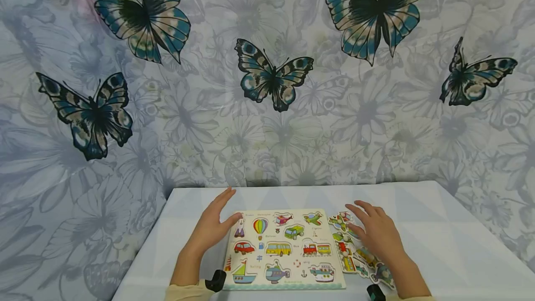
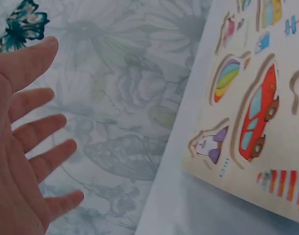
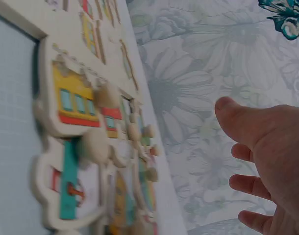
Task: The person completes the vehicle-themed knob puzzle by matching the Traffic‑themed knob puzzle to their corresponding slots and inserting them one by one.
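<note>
A cream wooden puzzle board [image 1: 297,263] lies flat on the table, with vehicle pictures inside cut-out recesses. Among them are a red car [image 2: 260,117], a balloon [image 2: 227,81] and a rocket [image 2: 211,147]. My left hand [image 1: 211,229] hovers at the board's left edge, thumb near the upper left corner, fingers spread and holding nothing. Beside the board's right edge sits a pile of loose puzzle pieces [image 1: 346,264] with round wooden knobs [image 3: 94,146]. Over that pile is my right hand [image 1: 379,236], fingers extended and apart, hiding part of it; nothing is in its grasp.
A pale cloth covers the table [image 1: 434,236], which reaches back to a wall hanging [image 1: 200,143] printed with flowers and butterflies. Dark wrist cameras sit at the left cuff [image 1: 215,281] and the right wrist [image 1: 375,292].
</note>
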`<state>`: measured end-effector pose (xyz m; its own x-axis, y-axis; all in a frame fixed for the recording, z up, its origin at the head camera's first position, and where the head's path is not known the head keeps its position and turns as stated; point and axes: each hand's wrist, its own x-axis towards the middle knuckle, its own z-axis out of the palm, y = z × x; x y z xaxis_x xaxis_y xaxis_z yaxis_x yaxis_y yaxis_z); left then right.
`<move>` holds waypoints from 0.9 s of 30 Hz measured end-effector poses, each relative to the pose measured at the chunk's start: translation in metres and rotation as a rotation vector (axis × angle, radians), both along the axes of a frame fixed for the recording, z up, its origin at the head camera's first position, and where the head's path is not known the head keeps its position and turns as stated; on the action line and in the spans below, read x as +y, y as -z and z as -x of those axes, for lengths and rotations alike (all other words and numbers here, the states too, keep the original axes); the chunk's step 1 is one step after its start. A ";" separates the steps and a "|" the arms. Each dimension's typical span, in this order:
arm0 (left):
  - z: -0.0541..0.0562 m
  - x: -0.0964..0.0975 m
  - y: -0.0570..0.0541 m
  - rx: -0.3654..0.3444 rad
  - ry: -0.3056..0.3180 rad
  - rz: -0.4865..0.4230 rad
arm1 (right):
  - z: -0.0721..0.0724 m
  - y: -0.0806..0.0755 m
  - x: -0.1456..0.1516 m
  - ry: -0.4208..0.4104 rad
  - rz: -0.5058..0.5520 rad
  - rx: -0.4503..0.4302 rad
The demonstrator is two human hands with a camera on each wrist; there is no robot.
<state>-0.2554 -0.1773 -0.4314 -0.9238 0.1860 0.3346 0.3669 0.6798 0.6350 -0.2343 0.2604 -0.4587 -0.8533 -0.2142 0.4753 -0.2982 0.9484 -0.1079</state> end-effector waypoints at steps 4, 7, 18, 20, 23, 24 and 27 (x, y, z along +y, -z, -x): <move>0.002 -0.001 0.009 -0.017 0.025 -0.057 | 0.003 0.012 -0.007 -0.019 0.067 -0.042; 0.005 -0.003 0.015 -0.044 0.037 -0.069 | 0.007 0.019 -0.012 -0.029 0.124 -0.061; 0.021 0.002 0.046 -0.194 0.021 0.143 | 0.017 0.030 -0.012 -0.010 0.190 -0.099; 0.022 0.003 0.051 -0.216 0.009 0.191 | 0.020 0.031 -0.013 -0.015 0.203 -0.115; 0.021 0.002 0.057 -0.252 0.007 0.224 | 0.025 0.029 -0.016 -0.014 0.207 -0.154; 0.021 0.002 0.057 -0.267 0.010 0.222 | 0.027 0.029 -0.018 -0.010 0.205 -0.171; 0.018 0.001 0.057 -0.315 0.031 0.232 | 0.032 0.025 -0.020 -0.004 0.212 -0.231</move>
<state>-0.2737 -0.1765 -0.4889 -0.9674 0.2527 -0.0184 0.2012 0.8103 0.5504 -0.2668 0.2402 -0.4836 -0.9433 -0.1347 0.3035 -0.2465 0.8965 -0.3682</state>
